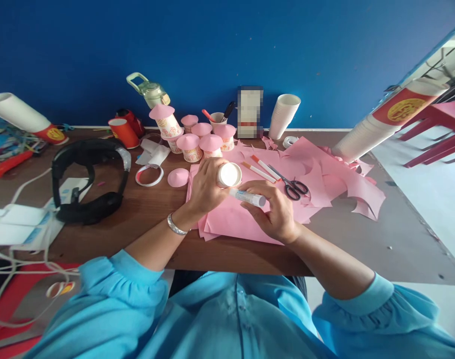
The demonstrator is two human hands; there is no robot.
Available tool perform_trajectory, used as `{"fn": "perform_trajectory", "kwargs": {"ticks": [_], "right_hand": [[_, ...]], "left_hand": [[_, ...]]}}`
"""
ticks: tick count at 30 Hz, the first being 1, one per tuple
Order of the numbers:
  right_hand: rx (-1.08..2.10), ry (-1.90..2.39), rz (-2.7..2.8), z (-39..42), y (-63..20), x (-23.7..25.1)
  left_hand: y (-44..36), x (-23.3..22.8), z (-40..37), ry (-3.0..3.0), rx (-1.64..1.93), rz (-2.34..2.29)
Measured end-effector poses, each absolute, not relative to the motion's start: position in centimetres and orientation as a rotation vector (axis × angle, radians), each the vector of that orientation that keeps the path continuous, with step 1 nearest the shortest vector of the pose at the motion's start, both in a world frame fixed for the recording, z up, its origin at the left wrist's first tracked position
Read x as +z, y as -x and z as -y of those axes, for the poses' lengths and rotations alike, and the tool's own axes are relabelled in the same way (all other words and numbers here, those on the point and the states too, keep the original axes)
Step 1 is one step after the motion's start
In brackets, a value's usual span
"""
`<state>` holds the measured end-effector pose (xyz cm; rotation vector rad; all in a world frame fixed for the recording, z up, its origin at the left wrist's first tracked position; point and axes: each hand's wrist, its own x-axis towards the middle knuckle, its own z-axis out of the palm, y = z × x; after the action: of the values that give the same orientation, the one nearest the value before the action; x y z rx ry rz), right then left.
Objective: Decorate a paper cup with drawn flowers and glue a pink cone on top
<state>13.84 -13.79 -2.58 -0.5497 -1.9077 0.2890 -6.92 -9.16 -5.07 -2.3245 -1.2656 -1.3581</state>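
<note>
I hold a small paper cup (229, 175) in my left hand (206, 188), turned on its side so its bottom faces me. My right hand (276, 212) grips a glue stick (249, 197), its tip against the cup's wall. Under both hands lie pink paper sheets (235, 222) on the worktop (137, 224); scissors (293, 187) wait just beyond my right hand, and finished pink-capped cups (199, 139) stand further behind.

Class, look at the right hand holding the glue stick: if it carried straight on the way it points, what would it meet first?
Most likely the paper cup held in the left hand; the glue stick in the right hand already points at it.
</note>
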Motion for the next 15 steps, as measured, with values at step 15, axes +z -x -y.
{"fn": "perform_trajectory", "kwargs": {"ticks": [15], "right_hand": [[0.193, 0.552, 1.916, 13.92, -13.43, -2.79]], "left_hand": [[6.44, -4.72, 9.64, 2.336, -1.269, 1.301]]}}
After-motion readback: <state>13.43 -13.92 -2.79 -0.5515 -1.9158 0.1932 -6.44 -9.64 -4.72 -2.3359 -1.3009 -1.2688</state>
